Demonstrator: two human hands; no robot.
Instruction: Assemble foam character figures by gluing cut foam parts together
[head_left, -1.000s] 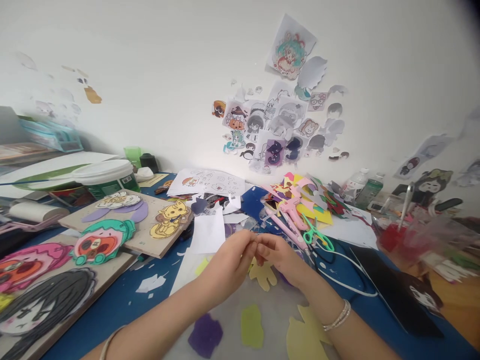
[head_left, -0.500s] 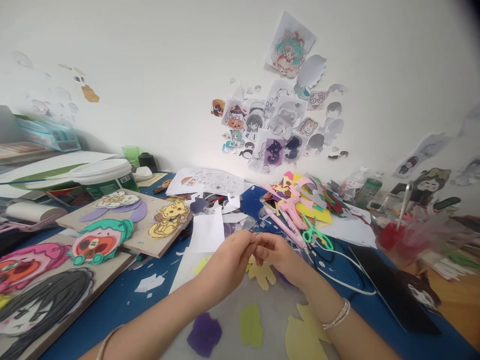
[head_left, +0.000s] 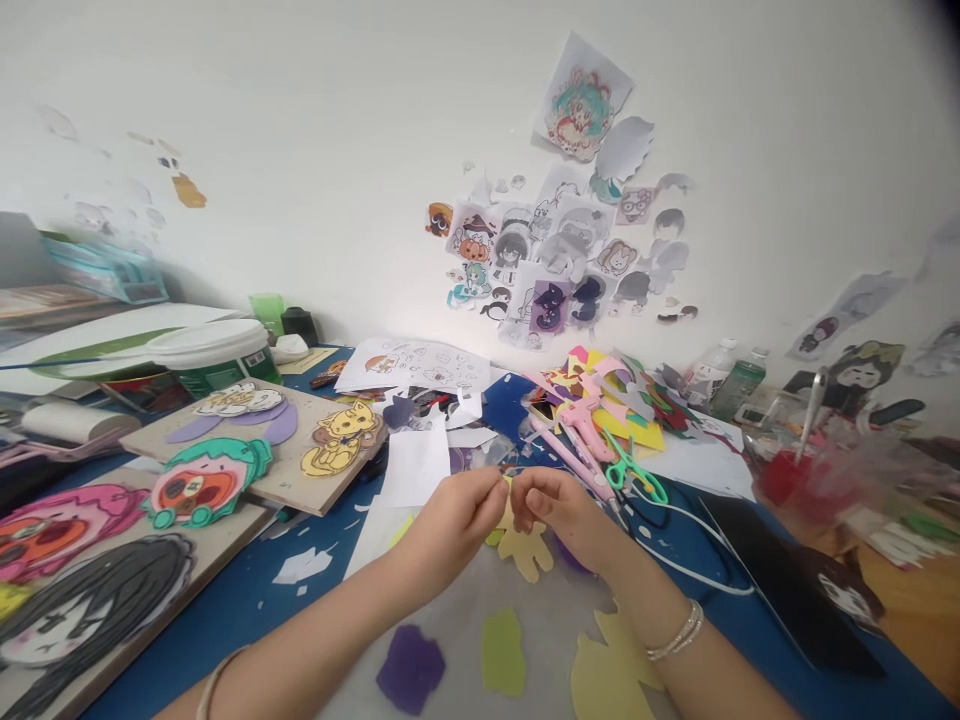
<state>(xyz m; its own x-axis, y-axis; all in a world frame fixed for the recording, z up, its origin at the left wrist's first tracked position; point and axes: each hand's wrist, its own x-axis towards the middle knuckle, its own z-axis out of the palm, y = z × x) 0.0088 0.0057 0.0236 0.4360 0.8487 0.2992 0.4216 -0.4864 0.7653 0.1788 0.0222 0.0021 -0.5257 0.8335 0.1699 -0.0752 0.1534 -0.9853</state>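
Head camera: I am pinching a small yellow scrap [head_left: 508, 490] in both grips, left hand [head_left: 457, 520] and right hand [head_left: 561, 510] closing on it fingertip to fingertip, just above a yellow cutout [head_left: 528, 552] on the blue surface [head_left: 247, 600].

Left hand [head_left: 454, 520] and right hand [head_left: 562, 512] meet, pinched (contents unclear), above yellow cutout [head_left: 527, 552].

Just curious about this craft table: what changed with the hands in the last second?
The left hand and right hand drew slightly apart; their fingertips met before, now a gap shows. Green scissors and yellow cutout stayed put.
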